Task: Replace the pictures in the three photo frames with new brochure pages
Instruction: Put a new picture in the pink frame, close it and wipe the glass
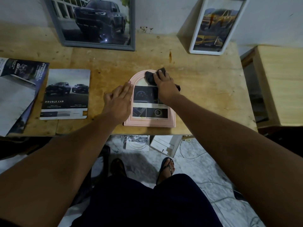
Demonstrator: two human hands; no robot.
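arched pink frame flat on plywood table, left hand flat on its edge, right hand flat-fingered, pressing a crumpled dark cloth on it, glossy brochure nearby

The left hand lies flat, fingers straight, on the left edge of a pink arched frame lying on the wooden table. The right hand presses a dark cloth onto the frame's top. Beyond the hands, 2 frames lean on the wall, grey and white. A brochure lies left of the left hand.
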